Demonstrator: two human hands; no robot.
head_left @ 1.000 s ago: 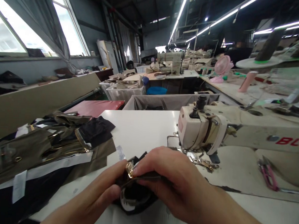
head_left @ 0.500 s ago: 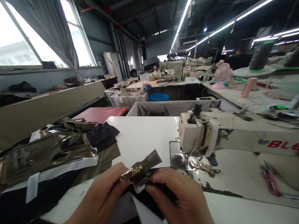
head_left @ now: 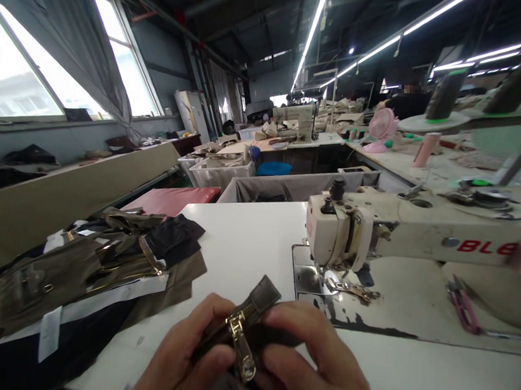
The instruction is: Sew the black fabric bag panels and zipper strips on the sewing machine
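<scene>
Both hands meet at the bottom edge of the view, over the near edge of the white table (head_left: 249, 241); the left hand (head_left: 186, 354) and the right hand (head_left: 312, 366) are closed narrowly together on a dark fabric piece with a zipper (head_left: 247, 328), its brass zipper pull (head_left: 244, 348) hanging between the thumbs and one end of the piece poking up past the fingers.

Beyond the table stands a grey cloth-lined bin (head_left: 296, 188), its contents dark and hard to make out; further left a white plastic crate (head_left: 220, 169) holds pale cut pieces.

The sewing machine (head_left: 372, 230) to the right bears red letters reading "BLE" on its arm, the rest cut off by the frame; white tags show on the pile of olive and black fabric pieces (head_left: 86, 261) lying to the left of the hands, too small to read.

A pair of pink snips (head_left: 462, 299) lies on the machine bed at right; a pink fan (head_left: 380, 128) stands on a farther bench, with another sewing machine (head_left: 295, 118) behind it; a red board (head_left: 168, 199) lies past the table's far left corner.
</scene>
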